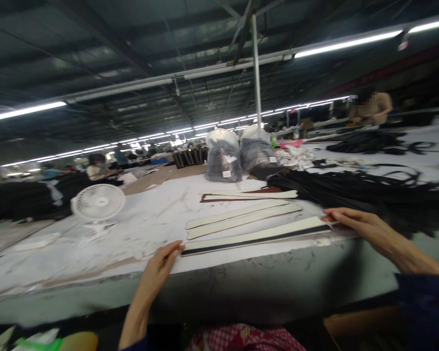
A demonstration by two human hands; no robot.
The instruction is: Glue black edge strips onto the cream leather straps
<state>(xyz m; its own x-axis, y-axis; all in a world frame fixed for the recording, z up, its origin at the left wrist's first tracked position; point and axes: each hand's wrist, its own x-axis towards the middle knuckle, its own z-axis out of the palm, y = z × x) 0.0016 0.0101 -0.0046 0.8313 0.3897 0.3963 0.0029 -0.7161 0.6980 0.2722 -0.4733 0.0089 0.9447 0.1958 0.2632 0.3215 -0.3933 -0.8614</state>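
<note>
A long cream strip (249, 236) with a black band along its near edge is stretched between my hands at the front of the table. My left hand (160, 267) is closed, thumb and fingers pinching the strip's left end. At the other end, my right hand (368, 230) grips the right corner between thumb and fingers. Just beyond lie two more cream strips, a nearer one (245, 221) and a farther one (237, 215), roughly parallel to it. Behind those rest several cream and brown strips (249, 195), partly overlapping.
A small white fan (99, 202) stands at the left on the white-covered table (146, 214). Black straps (314, 192) are heaped at the right. Two filled plastic bags, one (224, 155) beside another (256, 148), stand at the back. A co-worker (373, 107) bends over a table far right.
</note>
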